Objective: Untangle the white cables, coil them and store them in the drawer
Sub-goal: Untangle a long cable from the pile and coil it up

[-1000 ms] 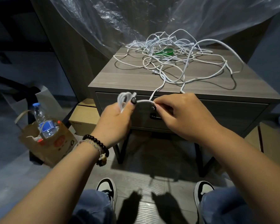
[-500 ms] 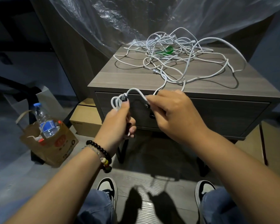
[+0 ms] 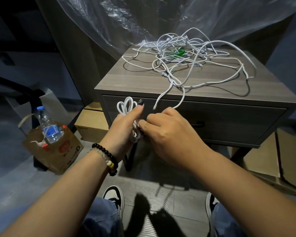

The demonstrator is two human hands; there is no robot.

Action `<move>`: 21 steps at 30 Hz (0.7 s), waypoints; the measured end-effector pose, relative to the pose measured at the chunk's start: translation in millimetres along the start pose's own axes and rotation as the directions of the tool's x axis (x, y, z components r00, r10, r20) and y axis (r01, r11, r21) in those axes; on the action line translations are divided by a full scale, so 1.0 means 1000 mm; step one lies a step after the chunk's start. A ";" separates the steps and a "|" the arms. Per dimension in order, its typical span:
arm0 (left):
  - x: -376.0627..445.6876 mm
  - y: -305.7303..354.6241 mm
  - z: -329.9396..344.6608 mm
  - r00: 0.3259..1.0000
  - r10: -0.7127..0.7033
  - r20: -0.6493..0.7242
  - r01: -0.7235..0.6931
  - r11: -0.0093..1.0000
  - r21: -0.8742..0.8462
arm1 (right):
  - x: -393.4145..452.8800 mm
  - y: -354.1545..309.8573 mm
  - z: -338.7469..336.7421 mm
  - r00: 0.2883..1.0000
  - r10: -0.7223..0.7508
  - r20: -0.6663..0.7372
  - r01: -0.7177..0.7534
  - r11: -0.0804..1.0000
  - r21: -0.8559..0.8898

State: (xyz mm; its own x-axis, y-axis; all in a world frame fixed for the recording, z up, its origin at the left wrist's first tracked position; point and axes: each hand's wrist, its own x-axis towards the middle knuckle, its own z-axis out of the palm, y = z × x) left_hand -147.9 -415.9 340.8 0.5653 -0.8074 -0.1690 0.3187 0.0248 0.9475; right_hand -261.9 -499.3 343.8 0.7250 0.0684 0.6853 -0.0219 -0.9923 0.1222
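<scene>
White cable coil (image 3: pixel 126 106) sits gripped in my left hand (image 3: pixel 125 125) before the closed drawer (image 3: pixel 229 124). My right hand (image 3: pixel 169 132) pinches its strand at the coil's base. Tangled white cables (image 3: pixel 186 55) lie on the counter (image 3: pixel 126 81), one trailing down to my hands.

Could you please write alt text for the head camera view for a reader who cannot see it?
A left hand holds a small coil of white cable while the right hand pinches the cable beside it, before a closed drawer. More tangled cables lie on the nightstand.
</scene>
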 end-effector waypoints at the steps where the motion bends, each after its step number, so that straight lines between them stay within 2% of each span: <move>1: 0.000 -0.001 0.000 1.000 0.004 0.014 -0.004 1.000 0.005 | 0.000 -0.001 0.000 1.000 0.004 -0.004 -0.004 1.000 -0.001; 5: -0.003 0.002 0.002 0.997 0.035 0.070 -0.036 0.999 0.016 | 0.000 0.001 -0.002 1.000 0.022 -0.017 -0.023 0.999 -0.025; 6: -0.003 0.003 0.004 0.998 0.051 0.030 -0.052 0.997 0.050 | 0.000 0.001 -0.002 1.000 0.022 -0.014 -0.022 0.999 -0.028; 8: -0.001 0.002 0.007 0.988 0.120 -0.101 -0.094 0.967 0.238 | 0.000 -0.001 0.000 1.000 0.015 -0.006 -0.015 1.000 -0.013; 10: 0.001 0.000 0.009 0.946 0.237 -0.219 -0.145 0.919 0.368 | 0.000 -0.002 0.001 1.000 0.011 -0.011 -0.011 1.000 0.028; 13: 0.002 0.002 0.014 0.900 0.315 -0.302 -0.252 0.940 0.231 | 0.001 0.002 0.000 0.999 0.035 0.009 -0.035 0.996 0.087; 17: 0.003 0.012 0.019 0.889 0.268 -0.372 -0.310 0.949 -0.058 | 0.000 0.009 0.000 0.994 0.093 0.065 -0.104 0.978 0.182; 21: 0.005 0.026 0.021 0.892 0.241 -0.382 -0.357 0.895 -0.269 | 0.002 0.013 0.001 0.989 0.126 0.072 -0.141 0.956 0.257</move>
State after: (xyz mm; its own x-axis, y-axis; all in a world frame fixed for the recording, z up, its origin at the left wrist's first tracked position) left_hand -152.2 -431.7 370.0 0.8717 -0.4893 -0.0262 0.2881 0.4685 0.8352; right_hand -260.0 -512.1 346.5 0.7640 -0.0650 0.6419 0.0541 -0.9850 -0.1641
